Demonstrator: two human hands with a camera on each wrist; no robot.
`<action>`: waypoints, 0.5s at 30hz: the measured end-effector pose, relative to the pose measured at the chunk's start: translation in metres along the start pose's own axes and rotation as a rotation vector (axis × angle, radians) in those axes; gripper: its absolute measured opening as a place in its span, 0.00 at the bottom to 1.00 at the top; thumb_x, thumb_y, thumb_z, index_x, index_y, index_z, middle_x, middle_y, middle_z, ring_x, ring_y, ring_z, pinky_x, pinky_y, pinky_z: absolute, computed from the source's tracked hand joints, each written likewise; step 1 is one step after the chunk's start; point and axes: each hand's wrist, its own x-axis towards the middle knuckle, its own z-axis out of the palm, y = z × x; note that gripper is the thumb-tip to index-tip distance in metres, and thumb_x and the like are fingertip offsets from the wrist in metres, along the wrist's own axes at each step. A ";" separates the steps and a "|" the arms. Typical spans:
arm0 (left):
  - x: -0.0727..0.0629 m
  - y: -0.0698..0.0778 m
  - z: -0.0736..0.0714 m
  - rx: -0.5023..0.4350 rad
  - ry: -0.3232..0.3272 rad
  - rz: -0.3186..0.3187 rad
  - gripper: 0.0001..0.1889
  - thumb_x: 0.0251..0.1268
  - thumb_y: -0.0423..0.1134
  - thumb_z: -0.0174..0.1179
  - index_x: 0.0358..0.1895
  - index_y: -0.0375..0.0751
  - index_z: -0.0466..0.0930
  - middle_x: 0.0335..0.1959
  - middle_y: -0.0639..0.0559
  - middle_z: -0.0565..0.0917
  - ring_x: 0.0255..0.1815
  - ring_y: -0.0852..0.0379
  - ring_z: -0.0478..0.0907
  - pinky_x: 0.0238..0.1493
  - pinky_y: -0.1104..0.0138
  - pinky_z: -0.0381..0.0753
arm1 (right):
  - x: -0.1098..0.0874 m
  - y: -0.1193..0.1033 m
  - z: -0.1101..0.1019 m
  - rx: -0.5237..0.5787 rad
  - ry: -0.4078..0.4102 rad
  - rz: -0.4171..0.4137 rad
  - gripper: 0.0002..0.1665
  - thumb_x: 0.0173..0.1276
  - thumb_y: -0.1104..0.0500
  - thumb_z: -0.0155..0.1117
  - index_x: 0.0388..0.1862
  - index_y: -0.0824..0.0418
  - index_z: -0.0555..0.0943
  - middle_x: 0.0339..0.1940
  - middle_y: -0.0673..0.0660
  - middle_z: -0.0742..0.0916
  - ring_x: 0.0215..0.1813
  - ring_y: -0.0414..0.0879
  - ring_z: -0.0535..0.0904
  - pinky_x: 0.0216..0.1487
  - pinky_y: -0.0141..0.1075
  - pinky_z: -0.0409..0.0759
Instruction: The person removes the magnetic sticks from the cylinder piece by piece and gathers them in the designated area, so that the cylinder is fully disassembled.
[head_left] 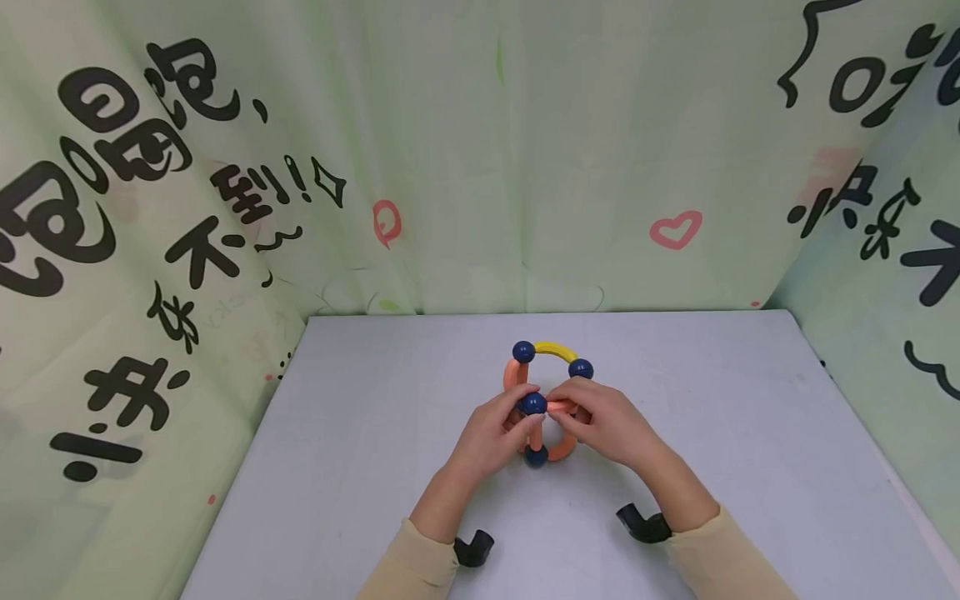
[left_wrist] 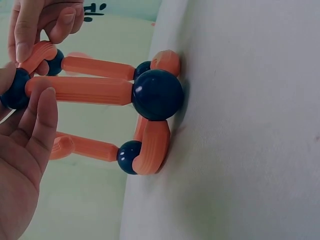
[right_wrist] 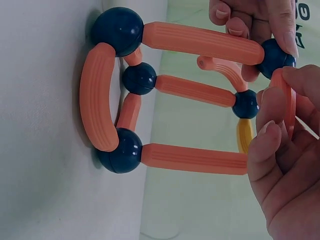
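Observation:
A frame of orange rods and blue balls stands on the table, with straight posts rising from a ring of curved rods. My left hand (head_left: pixel 483 437) pinches the blue ball (head_left: pixel 533 403) atop the nearest post (left_wrist: pixel 82 91). In my right hand (head_left: pixel 611 421), thumb and fingers pinch a curved orange rod (right_wrist: pixel 289 100), whose end meets that ball. Behind, a yellow curved rod (head_left: pixel 557 350) joins two upper balls. Another curved orange rod (right_wrist: pixel 225 67) reaches out from a far upper ball (right_wrist: pixel 246 104). My right fingers hide the top of the right post (right_wrist: pixel 195 159).
A white table (head_left: pixel 360 417) lies under the frame. Pale green curtains (head_left: pixel 465 167) with black characters and red doodles hang at the back and sides. Black curved mounts (head_left: pixel 474 550) sit at both wrists, beside the beige sleeves (head_left: pixel 412 567).

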 end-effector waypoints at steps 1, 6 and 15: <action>0.000 0.000 0.000 -0.001 -0.002 0.000 0.22 0.72 0.50 0.58 0.66 0.55 0.72 0.36 0.56 0.80 0.31 0.66 0.73 0.30 0.75 0.79 | 0.000 0.000 0.000 0.000 0.002 0.002 0.13 0.66 0.55 0.70 0.49 0.48 0.82 0.39 0.43 0.82 0.30 0.35 0.70 0.30 0.27 0.75; 0.000 0.001 0.000 -0.005 -0.010 -0.003 0.22 0.72 0.50 0.57 0.66 0.55 0.71 0.37 0.56 0.80 0.31 0.66 0.74 0.30 0.75 0.79 | 0.000 -0.001 0.000 0.003 0.005 0.010 0.13 0.66 0.55 0.70 0.49 0.48 0.82 0.38 0.43 0.81 0.30 0.35 0.70 0.30 0.27 0.75; 0.000 0.001 0.000 0.006 -0.017 0.006 0.22 0.73 0.50 0.56 0.67 0.54 0.71 0.39 0.56 0.80 0.33 0.66 0.75 0.32 0.75 0.79 | 0.000 -0.001 0.001 0.003 0.024 -0.002 0.12 0.66 0.57 0.70 0.48 0.49 0.82 0.39 0.43 0.81 0.31 0.36 0.71 0.31 0.27 0.75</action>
